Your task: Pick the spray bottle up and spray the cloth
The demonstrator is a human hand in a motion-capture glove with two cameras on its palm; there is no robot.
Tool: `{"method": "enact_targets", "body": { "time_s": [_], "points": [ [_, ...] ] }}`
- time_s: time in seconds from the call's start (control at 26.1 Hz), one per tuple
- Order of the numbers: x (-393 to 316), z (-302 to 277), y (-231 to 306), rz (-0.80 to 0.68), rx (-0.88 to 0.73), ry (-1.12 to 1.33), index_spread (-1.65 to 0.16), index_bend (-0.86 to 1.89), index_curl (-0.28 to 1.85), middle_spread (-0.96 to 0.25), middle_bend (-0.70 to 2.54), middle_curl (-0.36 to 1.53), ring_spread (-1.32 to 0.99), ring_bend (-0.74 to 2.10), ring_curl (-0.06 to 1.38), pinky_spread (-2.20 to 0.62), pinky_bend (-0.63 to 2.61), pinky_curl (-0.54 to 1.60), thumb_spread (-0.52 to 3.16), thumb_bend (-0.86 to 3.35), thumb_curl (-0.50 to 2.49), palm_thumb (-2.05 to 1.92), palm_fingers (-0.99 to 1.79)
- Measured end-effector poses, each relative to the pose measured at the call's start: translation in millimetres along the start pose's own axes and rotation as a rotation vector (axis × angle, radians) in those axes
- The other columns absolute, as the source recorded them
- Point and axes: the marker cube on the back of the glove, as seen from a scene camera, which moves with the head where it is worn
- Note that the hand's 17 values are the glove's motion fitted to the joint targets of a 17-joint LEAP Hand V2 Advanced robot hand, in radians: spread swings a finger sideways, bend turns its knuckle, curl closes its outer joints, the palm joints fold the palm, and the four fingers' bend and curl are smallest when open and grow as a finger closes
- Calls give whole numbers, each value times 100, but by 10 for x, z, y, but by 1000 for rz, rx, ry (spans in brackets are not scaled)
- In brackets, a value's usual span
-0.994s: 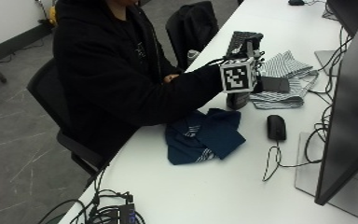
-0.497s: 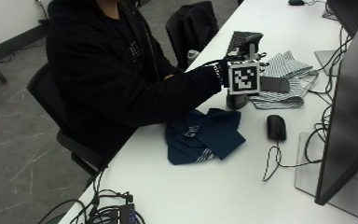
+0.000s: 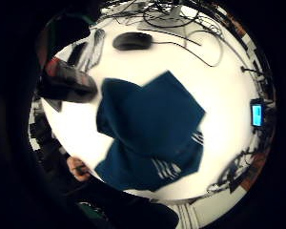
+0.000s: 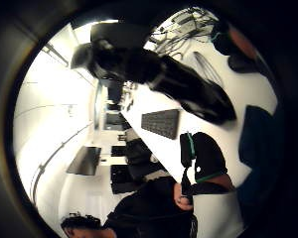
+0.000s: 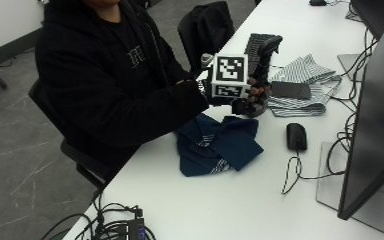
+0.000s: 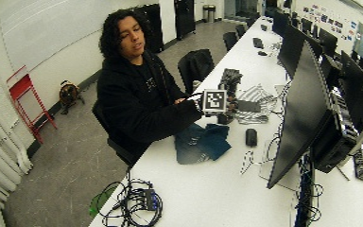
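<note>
In the outside view a black spray bottle (image 5: 261,70) stands upright just beyond a crumpled dark blue cloth (image 5: 217,145) on the white table (image 5: 198,200). My gloved right hand (image 5: 248,101) grips the bottle's lower body with curled fingers. Whether the bottle's base touches the table I cannot tell. The little finger side palm view looks down on the blue cloth (image 3: 148,129), with the bottle's dark base (image 3: 66,82) beside it. The thumb side palm view shows the bottle (image 4: 164,74) close to the palm.
A black mouse (image 5: 296,136) with its cable lies right of the cloth. Behind the bottle a striped cloth (image 5: 308,75) carries a dark flat item (image 5: 290,90). A keyboard (image 5: 253,42) lies further back. A monitor (image 5: 372,110) stands on the right. The bare left hand (image 3: 77,168) is at the table's near edge.
The hand has turned slightly on the bottle, its back swinging a little toward the person. The bottle and the cloth stay where they were.
</note>
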Motion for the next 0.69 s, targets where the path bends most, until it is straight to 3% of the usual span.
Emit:
{"method": "enact_targets", "body": {
  "time_s": [0.15,0.27,0.46,0.69],
  "points": [
    [69,-121,44,24,1,176,-35,16,45,-6,26,41,-10,35,36,17,25,35,92,-3,65,73,50],
    [76,-111,529,-22,-80,242,-36,17,44,-5,24,40,-8,32,35,19,24,34,96,-3,62,72,50],
    [62,-141,1021,-91,-174,310,-36,18,42,-3,20,38,-6,28,33,21,22,34,103,-3,58,70,50],
    [-26,-63,1239,-105,-179,312,-37,18,41,-2,18,37,-5,26,33,22,20,33,108,-2,54,69,52]
  ]
}}
